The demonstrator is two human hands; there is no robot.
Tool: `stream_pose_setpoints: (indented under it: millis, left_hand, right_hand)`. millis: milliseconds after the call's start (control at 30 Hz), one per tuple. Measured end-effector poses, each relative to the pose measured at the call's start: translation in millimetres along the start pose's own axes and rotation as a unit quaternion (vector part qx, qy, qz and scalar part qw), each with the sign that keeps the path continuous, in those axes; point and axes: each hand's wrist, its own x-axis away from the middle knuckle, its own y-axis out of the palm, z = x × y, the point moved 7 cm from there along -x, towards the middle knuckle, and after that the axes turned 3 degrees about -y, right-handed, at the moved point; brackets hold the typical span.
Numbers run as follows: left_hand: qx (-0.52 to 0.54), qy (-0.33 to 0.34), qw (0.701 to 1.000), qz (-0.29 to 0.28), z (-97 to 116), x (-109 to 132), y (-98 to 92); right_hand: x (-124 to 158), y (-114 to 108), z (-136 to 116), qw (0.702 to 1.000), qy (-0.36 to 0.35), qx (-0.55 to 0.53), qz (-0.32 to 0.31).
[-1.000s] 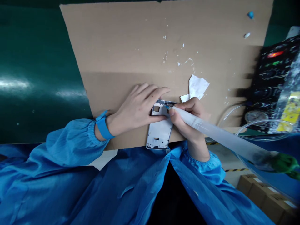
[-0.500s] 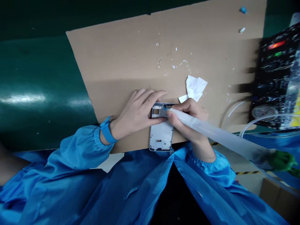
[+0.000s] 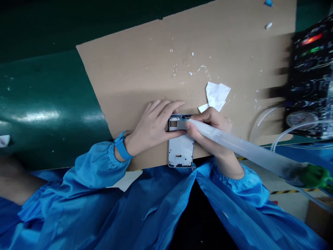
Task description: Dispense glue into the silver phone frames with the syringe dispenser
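Silver-white phone frame (image 3: pixel 181 147) lies flat on the brown cardboard sheet (image 3: pixel 145 69), at the sheet's near edge, just ahead of my blue smock (image 3: pixel 156 208). Its long axis runs near-to-far, roughly straight away from my body; the end with the cut-outs points away from me and the plainer end toward me.

My left hand (image 3: pixel 153 126) rests on the cardboard to the frame's left. Fingers are spread and laid flat, fingertips reaching over the frame's far left corner, thumb pressed against its left edge. It holds by pressing down, not by pinching. A blue wristband (image 3: pixel 121 148) sits at the cuff.

My right hand (image 3: pixel 208 133) comes in from the right and is closed around the front of a translucent dispensing syringe (image 3: pixel 244 151), held pen-fashion between thumb and fingers. The barrel's long axis slants from lower right up to the left, green cap end (image 3: pixel 310 175) trailing off to my right and the blue tip (image 3: pixel 185 119) on the frame's far right corner. I cannot tell whether the tip actually touches the metal.

Key relation: the tip sits at the far end of the frame, so the frame's length extends from the tip back toward me. The right hand is nearer that corner; the left only braces.

A torn white paper scrap (image 3: pixel 216 95) lies just beyond my right hand. Clear tubing (image 3: pixel 262 119) curls to the right, near a dark control box (image 3: pixel 309 69). White dried specks dot the cardboard beyond.
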Motion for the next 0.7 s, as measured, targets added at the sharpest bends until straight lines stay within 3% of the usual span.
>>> stream_pose_setpoints:
  millis: [700]
  left_hand:
    - [-0.002,0.006,1.000,0.002,-1.2,1.0,1.0]
  right_hand:
    - [0.7,-0.2,2.4,1.000,0.016,0.000,0.011]
